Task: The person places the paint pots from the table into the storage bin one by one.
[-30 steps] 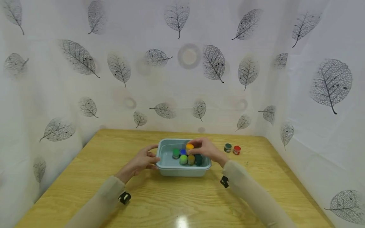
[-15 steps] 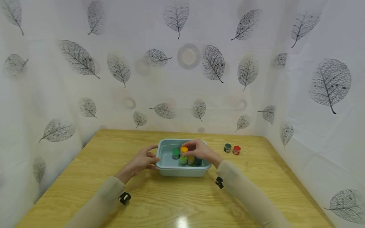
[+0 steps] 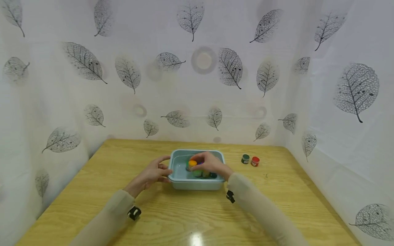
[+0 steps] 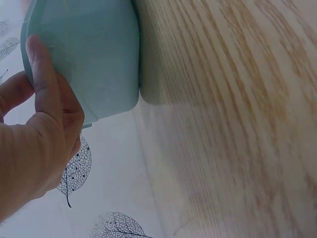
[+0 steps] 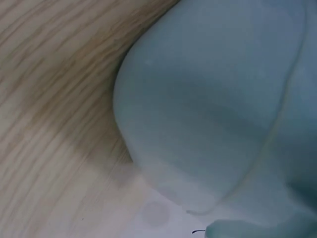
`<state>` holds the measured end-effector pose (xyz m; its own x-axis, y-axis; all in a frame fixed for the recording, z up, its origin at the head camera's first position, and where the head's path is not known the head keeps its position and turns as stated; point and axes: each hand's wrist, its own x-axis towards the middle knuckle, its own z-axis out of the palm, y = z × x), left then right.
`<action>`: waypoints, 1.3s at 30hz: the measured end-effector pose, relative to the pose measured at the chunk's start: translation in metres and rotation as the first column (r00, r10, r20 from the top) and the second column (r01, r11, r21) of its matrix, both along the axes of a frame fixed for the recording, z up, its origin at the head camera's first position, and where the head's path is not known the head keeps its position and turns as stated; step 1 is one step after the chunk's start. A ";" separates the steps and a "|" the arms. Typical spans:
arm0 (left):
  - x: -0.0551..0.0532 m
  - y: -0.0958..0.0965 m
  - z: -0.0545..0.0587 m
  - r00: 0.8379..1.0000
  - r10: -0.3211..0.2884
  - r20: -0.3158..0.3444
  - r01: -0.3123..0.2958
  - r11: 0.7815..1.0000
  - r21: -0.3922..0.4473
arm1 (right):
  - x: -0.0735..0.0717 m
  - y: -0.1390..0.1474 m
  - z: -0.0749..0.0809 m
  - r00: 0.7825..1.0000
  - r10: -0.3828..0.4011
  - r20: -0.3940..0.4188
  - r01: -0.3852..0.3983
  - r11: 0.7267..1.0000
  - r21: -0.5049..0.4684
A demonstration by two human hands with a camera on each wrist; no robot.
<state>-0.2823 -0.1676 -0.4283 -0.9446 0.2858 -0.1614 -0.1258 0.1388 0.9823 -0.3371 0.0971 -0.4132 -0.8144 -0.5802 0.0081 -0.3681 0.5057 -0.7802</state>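
A pale blue plastic basin [image 3: 197,185] sits on the table with several small paint jars inside. My left hand [image 3: 152,173] grips its left rim; in the left wrist view the thumb lies on the wall of the basin [image 4: 99,54]. Over the basin, my right hand [image 3: 210,163] pinches a paint jar with an orange lid [image 3: 192,163]. This jar overlaps a green-lidded jar [image 3: 187,166], mostly hidden behind it. Below the right hand show a light green jar [image 3: 197,174] and a dark jar [image 3: 213,175]. The right wrist view shows the basin's outer wall [image 5: 198,99], with no fingers in sight.
A dark green paint jar [image 3: 245,159] and a red paint jar [image 3: 255,161] stand on the wooden table [image 3: 172,218], right of the basin. A white curtain [image 3: 197,95] with a leaf print surrounds the table at the back and sides.
My right hand has moved left across the basin, carrying the orange-lidded paint jar towards the green one. The left hand keeps its grip on the rim, and the basin has stayed in place.
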 end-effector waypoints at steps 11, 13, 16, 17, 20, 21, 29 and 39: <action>0.000 0.001 0.000 1.000 -0.001 -0.004 0.001 1.000 0.006 | 0.000 -0.012 -0.010 1.000 0.005 -0.024 -0.004 0.999 0.037; 0.000 0.001 0.000 1.000 0.001 -0.004 -0.001 1.000 0.008 | 0.000 -0.013 -0.010 0.999 0.012 -0.030 -0.011 0.999 0.037; 0.001 0.002 0.001 1.000 0.002 -0.004 -0.002 1.000 0.008 | -0.001 -0.013 -0.010 0.999 0.018 -0.030 -0.017 0.999 0.040; 0.001 0.002 0.001 1.000 0.004 -0.003 -0.004 1.000 0.008 | -0.001 -0.014 -0.010 0.999 0.020 -0.033 -0.019 0.999 0.042; 0.001 0.002 0.001 1.000 0.008 -0.005 -0.008 1.000 0.008 | -0.002 -0.014 -0.010 0.999 0.027 -0.035 -0.025 0.999 0.045; 0.001 0.002 0.001 1.000 0.011 -0.002 -0.011 1.000 0.010 | -0.002 -0.014 -0.011 0.999 0.028 -0.036 -0.026 0.999 0.046; 0.001 0.002 0.002 1.000 -0.004 -0.004 0.004 1.000 0.021 | -0.003 -0.015 -0.011 0.999 0.031 -0.032 -0.029 0.998 0.059; 0.002 0.002 0.003 1.000 0.001 0.006 -0.001 1.000 0.021 | -0.006 -0.017 -0.014 0.999 0.018 -0.033 -0.015 0.996 0.089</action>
<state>-0.2801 -0.1659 -0.4249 -0.9440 0.2880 -0.1611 -0.1321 0.1177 0.9842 -0.3429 0.0799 -0.4274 -0.8050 -0.5930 -0.0168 -0.4023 0.5665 -0.7192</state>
